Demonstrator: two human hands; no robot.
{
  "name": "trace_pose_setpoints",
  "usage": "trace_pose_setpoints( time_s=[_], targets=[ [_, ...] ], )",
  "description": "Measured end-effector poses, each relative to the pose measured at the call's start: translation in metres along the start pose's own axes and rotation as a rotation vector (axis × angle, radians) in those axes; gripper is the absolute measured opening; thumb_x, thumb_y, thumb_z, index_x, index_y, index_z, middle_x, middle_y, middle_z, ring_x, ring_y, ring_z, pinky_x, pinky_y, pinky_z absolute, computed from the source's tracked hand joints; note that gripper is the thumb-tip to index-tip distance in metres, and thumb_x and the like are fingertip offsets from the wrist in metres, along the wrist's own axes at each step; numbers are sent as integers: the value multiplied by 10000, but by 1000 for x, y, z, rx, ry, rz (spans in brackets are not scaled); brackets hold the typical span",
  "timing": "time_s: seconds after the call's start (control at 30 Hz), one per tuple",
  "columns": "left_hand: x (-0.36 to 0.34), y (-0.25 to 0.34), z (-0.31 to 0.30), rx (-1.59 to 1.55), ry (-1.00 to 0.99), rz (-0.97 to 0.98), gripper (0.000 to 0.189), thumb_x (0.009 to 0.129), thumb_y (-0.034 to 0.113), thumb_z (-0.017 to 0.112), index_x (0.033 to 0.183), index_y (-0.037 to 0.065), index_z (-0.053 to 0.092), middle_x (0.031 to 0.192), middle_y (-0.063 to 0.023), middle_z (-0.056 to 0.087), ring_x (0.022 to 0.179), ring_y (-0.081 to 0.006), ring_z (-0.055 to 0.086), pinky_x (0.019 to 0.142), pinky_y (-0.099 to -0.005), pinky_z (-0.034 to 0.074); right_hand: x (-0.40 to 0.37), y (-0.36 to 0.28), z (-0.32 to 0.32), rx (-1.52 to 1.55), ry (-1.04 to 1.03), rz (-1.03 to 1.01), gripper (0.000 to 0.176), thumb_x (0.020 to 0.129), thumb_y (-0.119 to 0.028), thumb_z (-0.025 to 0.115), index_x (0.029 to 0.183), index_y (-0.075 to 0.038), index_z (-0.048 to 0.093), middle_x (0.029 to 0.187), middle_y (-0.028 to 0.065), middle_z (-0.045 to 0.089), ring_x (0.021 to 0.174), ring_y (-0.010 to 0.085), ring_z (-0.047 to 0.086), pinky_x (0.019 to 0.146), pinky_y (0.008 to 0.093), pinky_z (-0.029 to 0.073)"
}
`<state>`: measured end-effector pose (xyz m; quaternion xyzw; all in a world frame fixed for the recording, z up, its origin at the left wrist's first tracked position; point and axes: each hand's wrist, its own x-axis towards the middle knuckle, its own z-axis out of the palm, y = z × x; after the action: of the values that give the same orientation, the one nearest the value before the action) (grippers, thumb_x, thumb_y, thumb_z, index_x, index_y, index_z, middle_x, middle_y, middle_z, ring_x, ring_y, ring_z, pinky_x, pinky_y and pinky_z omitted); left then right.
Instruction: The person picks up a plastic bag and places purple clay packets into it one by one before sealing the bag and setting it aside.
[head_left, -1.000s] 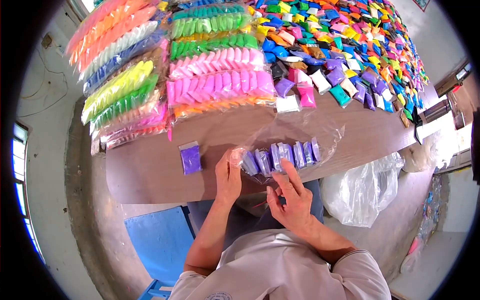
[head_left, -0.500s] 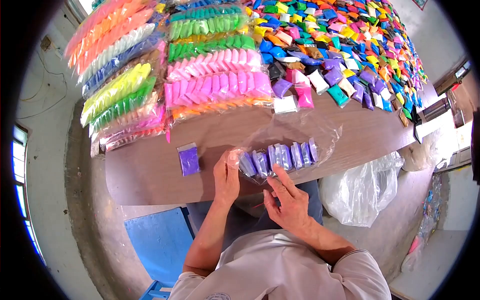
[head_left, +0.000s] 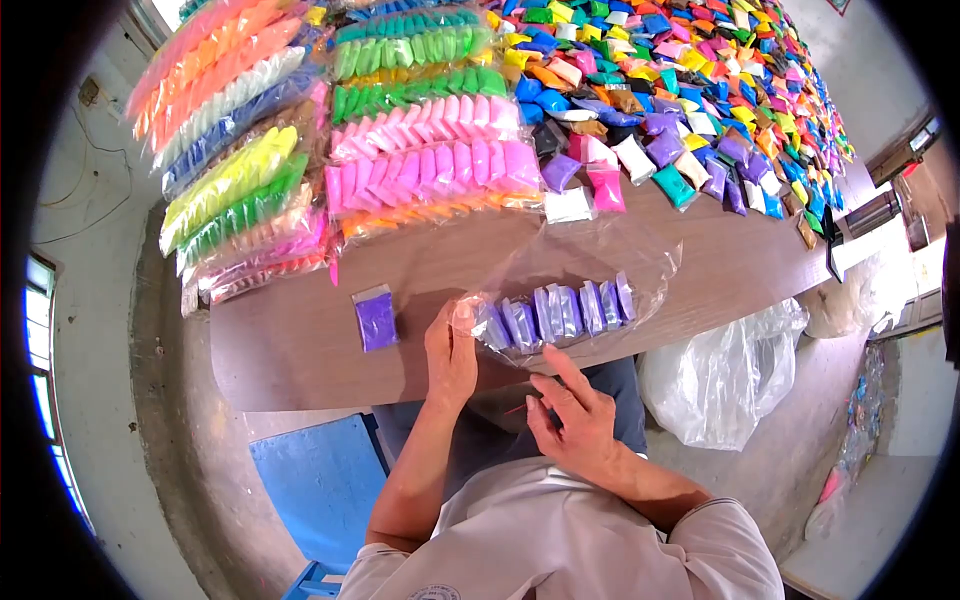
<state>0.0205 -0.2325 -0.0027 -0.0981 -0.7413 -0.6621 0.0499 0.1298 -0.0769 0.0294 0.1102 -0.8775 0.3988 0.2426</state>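
Note:
A clear plastic bag [head_left: 655,262] lies on the wooden table, with a row of several small purple packets [head_left: 565,312] standing side by side inside it. My left hand [head_left: 451,352] grips the bag at its left end, fingers closed on the film beside the first packet. Just below the row is my right hand [head_left: 578,415], its fingers apart and holding nothing, the index fingertip close to the bag's near edge. A single purple packet [head_left: 376,319] rests flat on the table, left of my left hand.
Bagged rows of packets in many colours, among them pink ones [head_left: 435,178], are stacked at the back left. Loose mixed packets [head_left: 680,100] form a large heap at the back right. Below the table stand a blue chair [head_left: 315,480] and a big clear plastic sack [head_left: 725,385].
My right hand has drawn back slightly from the row of packets toward me. My left hand keeps its hold on the bag.

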Motion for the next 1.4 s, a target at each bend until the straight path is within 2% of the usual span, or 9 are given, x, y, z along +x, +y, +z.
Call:
trace_pose_setpoints(
  time_s=[0.17,0.37,0.53,0.7,0.93,1.0,1.4],
  targets=[
    [0,-4,-1,5,-13,17,415,1065,312,437,1092,-41,652,973,-80,669,894,-156,579,812,-302,457,-4,4,-3,-14,12,41,282,751,-2,745,1018,-3,653,1312,219,586,615,185,674,550,296,550],
    [-1,1,1,-43,4,-22,398,1064,300,445,1110,-37,652,973,-70,665,914,-150,575,827,-293,447,-5,5,-10,11,23,70,283,754,12,746,1021,1,652,1311,213,592,630,207,684,554,299,555],
    [0,0,1,-23,1,-10,414,1065,319,446,1118,-34,656,998,-72,671,937,-148,573,850,-290,444,-1,22,-27,-63,117,121,269,761,36,737,1012,-11,653,1290,219,608,648,225,694,554,292,555],
    [-1,3,1,-4,0,-29,438,1066,342,439,1119,-33,658,1024,-82,682,948,-150,581,860,-289,446,2,39,-37,-91,202,103,297,769,72,716,1032,-24,617,1278,198,624,558,139,598,532,244,519],
    [-1,3,0,10,-4,-6,430,1062,337,441,1120,-29,658,1001,-79,678,932,-148,579,847,-290,444,4,40,-37,-70,177,105,279,770,66,720,1012,-23,613,1271,193,629,552,133,604,522,243,512],
    [-1,2,0,16,-5,-5,427,1060,337,443,1121,-28,657,994,-76,675,927,-148,577,842,-290,443,5,40,-38,-80,154,193,271,775,61,717,1011,-18,610,1255,190,638,562,132,623,517,245,515],
    [-1,-4,0,-4,-3,-32,433,1055,353,456,1100,-29,654,995,-76,671,925,-140,568,840,-292,443,14,22,-29,39,66,101,287,750,25,746,1002,-14,615,1257,185,644,581,134,647,521,243,528]
  ],
)
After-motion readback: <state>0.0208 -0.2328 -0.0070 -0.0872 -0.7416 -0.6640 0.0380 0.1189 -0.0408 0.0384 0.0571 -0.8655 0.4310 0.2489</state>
